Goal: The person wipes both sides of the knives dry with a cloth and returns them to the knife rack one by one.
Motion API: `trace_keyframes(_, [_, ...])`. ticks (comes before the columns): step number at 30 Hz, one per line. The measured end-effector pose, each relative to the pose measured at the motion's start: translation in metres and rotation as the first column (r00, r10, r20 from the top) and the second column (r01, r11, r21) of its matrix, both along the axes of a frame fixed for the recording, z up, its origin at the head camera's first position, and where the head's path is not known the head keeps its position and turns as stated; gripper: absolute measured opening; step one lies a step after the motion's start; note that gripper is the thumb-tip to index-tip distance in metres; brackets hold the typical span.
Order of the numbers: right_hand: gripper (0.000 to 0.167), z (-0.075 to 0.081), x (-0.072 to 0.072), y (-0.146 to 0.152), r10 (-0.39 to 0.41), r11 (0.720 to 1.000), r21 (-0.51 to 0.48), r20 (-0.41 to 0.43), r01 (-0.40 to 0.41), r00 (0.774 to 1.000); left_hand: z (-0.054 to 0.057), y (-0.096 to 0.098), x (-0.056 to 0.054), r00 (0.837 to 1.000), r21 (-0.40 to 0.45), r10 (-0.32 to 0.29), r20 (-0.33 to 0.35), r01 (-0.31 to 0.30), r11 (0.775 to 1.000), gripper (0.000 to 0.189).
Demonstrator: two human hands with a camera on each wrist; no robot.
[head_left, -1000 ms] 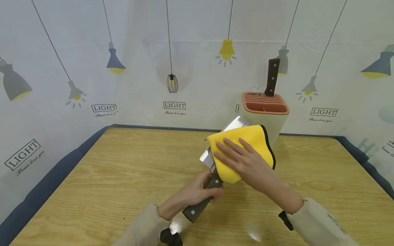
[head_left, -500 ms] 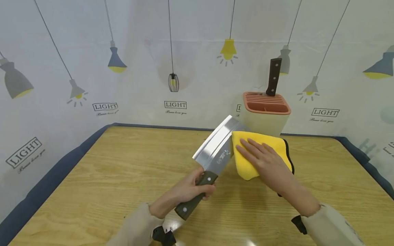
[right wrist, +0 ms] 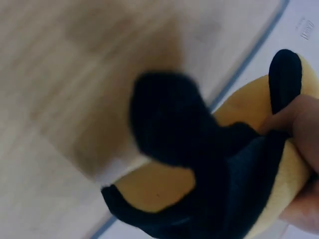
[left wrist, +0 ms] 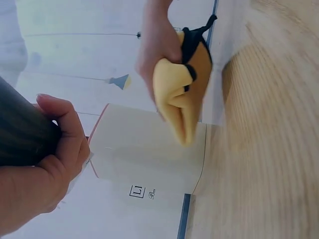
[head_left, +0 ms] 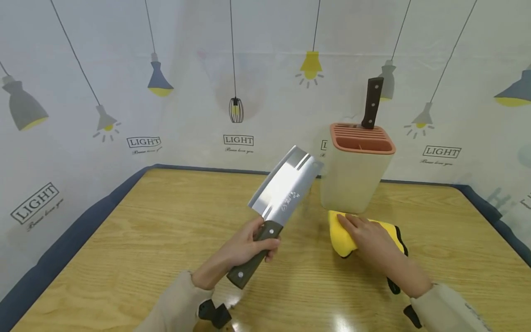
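My left hand (head_left: 244,246) grips the dark riveted handle of a cleaver (head_left: 284,184), its broad shiny blade tilted up toward the back right. In the left wrist view the fingers (left wrist: 67,129) curl round that handle, and the blade is mostly hidden. To the right, my right hand (head_left: 375,240) holds a folded yellow cloth (head_left: 342,235) with black edging, in front of the knife block and apart from the blade. The right wrist view shows the cloth (right wrist: 244,184) bunched in the grip, with a black loop hanging out.
A cream knife block (head_left: 352,180) with a slotted orange top stands at the back right, with one dark-handled knife (head_left: 372,102) upright in it. Behind the wooden table (head_left: 174,221) hangs a white sheet (head_left: 186,115) printed with lamps.
The cloth, held in my right hand, has come off the blade and moved right and down, uncovering the cleaver. My left hand has shifted slightly left with the cleaver.
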State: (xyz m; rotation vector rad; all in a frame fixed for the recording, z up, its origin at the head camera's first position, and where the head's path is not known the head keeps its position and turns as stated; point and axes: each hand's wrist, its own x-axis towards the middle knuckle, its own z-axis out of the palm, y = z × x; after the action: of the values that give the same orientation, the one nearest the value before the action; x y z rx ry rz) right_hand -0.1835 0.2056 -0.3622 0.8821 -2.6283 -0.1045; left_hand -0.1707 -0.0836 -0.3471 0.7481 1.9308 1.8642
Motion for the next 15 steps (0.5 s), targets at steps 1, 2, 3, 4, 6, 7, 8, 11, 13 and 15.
trace_keyframes(1, [0.073, -0.003, 0.0, 0.001, -0.011, 1.0, 0.011, 0.018, 0.01, 1.0, 0.001, 0.0, 0.0, 1.0, -0.004, 0.004, 0.003, -0.004, 1.0, 0.025])
trace_keyframes(2, [0.072, -0.006, 0.0, 0.001, -0.018, 1.0, 0.022, 0.038, 0.017, 0.999, 0.001, 0.0, 0.0, 1.0, -0.009, 0.006, 0.004, -0.006, 1.0, 0.025])
trace_keyframes(3, [0.072, -0.008, 0.0, 0.002, -0.025, 0.999, 0.033, 0.055, 0.023, 0.998, 0.002, 0.001, 0.0, 1.0, -0.016, 0.008, 0.007, -0.008, 1.0, 0.025])
trace_keyframes(4, [0.071, -0.01, 0.001, 0.002, -0.031, 0.999, 0.041, 0.076, 0.028, 0.997, 0.002, 0.001, 0.0, 1.0, -0.023, 0.008, 0.009, -0.008, 1.0, 0.024])
trace_keyframes(6, [0.068, -0.013, 0.001, 0.002, -0.038, 0.998, 0.056, 0.107, 0.032, 0.994, 0.003, 0.002, 0.0, 1.0, -0.042, 0.008, 0.011, -0.007, 0.999, 0.022])
trace_keyframes(7, [0.066, -0.014, 0.001, 0.002, -0.043, 0.998, 0.061, 0.124, 0.036, 0.991, 0.003, 0.002, 0.0, 1.0, -0.051, 0.007, 0.01, -0.006, 0.999, 0.021])
trace_keyframes(8, [0.064, -0.015, 0.001, 0.002, -0.044, 0.998, 0.057, 0.141, 0.037, 0.989, 0.004, 0.003, 0.0, 1.0, -0.058, 0.006, 0.009, -0.005, 0.998, 0.02])
trace_keyframes(11, [0.056, -0.018, 0.002, 0.001, -0.045, 0.998, 0.039, 0.17, 0.039, 0.984, 0.004, 0.004, -0.001, 1.0, -0.071, 0.004, 0.008, -0.004, 0.997, 0.019])
trace_keyframes(13, [0.051, -0.019, 0.003, 0.001, -0.041, 0.999, 0.023, 0.18, 0.037, 0.983, 0.005, 0.004, -0.001, 1.0, -0.074, 0.005, 0.007, -0.005, 0.997, 0.019])
trace_keyframes(15, [0.047, -0.02, 0.004, 0.002, -0.034, 0.999, 0.01, 0.19, 0.033, 0.981, 0.005, 0.005, -0.001, 1.0, -0.075, 0.002, 0.006, -0.002, 0.997, 0.019])
